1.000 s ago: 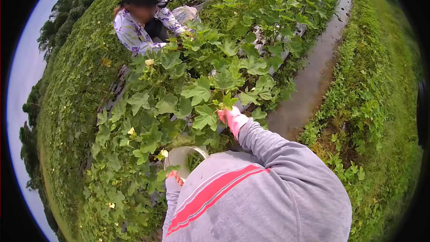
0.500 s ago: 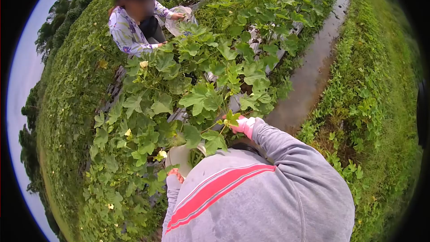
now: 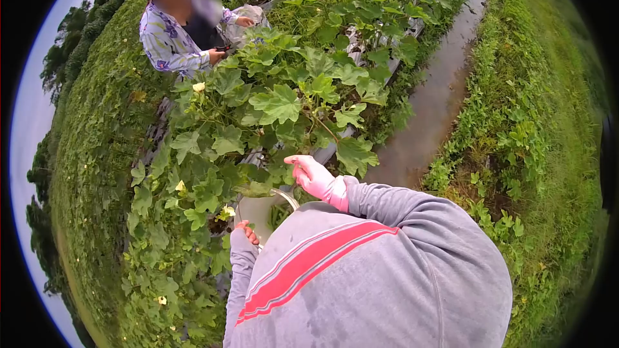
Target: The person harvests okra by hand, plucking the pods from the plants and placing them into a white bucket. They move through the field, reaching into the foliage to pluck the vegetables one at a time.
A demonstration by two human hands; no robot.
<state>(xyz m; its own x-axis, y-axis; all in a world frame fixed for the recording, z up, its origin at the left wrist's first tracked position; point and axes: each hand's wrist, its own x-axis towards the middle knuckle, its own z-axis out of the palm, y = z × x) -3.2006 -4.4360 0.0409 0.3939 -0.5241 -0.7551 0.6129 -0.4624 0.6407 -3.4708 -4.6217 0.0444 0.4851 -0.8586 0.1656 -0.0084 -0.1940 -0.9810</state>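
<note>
A white bucket [image 3: 255, 209] stands against my front, partly covered by my grey shirt, with long green pods [image 3: 278, 215] inside. My left hand [image 3: 249, 232] is closed at the bucket's left rim, its fingers curled. Just above the bucket's right side is my right hand [image 3: 314, 176], in a pinkish glove with its fingers bent together. Whatever it may hold is hidden. Broad lobed leaves of an okra plant [image 3: 280, 104] spread directly in front of this hand. A pale yellow flower [image 3: 227, 212] hangs beside my left hand.
Another person in a flowered shirt [image 3: 169, 42] is among the plants at upper left, near a pale translucent bag [image 3: 248, 24]. A wet, muddy furrow [image 3: 422, 119] runs along the right. Low green growth [image 3: 503, 148] borders it. Plastic sheeting shows under the leaves.
My right hand has moved left and up, away from the leafy stem, toward the bucket. That stem has sprung back. The other person's near hand now shows a dark object; the view shifted slightly.
</note>
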